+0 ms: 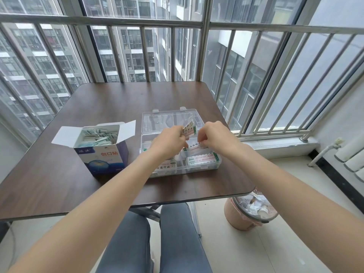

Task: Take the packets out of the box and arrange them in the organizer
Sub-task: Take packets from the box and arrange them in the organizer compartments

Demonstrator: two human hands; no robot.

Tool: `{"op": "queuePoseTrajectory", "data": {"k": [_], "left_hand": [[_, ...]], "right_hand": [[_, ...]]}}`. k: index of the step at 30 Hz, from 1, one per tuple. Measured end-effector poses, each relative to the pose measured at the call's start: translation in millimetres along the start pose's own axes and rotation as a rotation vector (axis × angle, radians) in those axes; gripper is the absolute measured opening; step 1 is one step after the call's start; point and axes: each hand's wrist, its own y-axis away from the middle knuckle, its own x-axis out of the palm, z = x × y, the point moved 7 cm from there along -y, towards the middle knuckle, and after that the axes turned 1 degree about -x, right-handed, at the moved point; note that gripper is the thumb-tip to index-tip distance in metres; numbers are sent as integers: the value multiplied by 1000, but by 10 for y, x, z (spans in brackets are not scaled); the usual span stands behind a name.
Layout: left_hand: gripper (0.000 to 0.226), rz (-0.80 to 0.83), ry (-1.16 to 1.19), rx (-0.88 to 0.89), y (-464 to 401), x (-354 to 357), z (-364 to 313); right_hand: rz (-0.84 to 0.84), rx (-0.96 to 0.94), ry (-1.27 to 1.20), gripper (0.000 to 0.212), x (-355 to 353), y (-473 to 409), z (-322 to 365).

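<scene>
An open blue and white box (104, 154) stands on the brown table (110, 107), left of centre, with several packets (98, 136) inside. To its right lies a clear plastic organizer (201, 166) with its lid (167, 119) open flat behind it. Packets (202, 159) fill its front right compartment, and others lie in the front left one. My left hand (169, 141) holds a small stack of white and green packets (190, 130) above the organizer. My right hand (213, 137) pinches a packet (196, 147) just below that, over a back compartment.
A metal railing and window (177, 46) stand right behind the table. A pink waste bin (248, 213) with rubbish sits on the floor at the table's front right corner. A white radiator (352, 156) is at the far right. My knees are under the table's front edge.
</scene>
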Motion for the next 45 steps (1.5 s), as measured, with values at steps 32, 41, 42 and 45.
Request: {"op": "queuePoseTrajectory", "data": {"k": [32,41,42,45], "left_hand": [[27,126,96,-185,-4,-51,-170],[23,62,543,-153,130,-129,-70],[23,98,575,-149,155,-117,-61],[25,225,560,-66,199,-62,-119]], "right_hand": [[107,-94,180,15,2,51,114],[-53,0,-382,31,-252,69,-107],[-60,-2,-556,42,-309,101,-121],[17,-83,-768,62,-359,153,-34]]}}
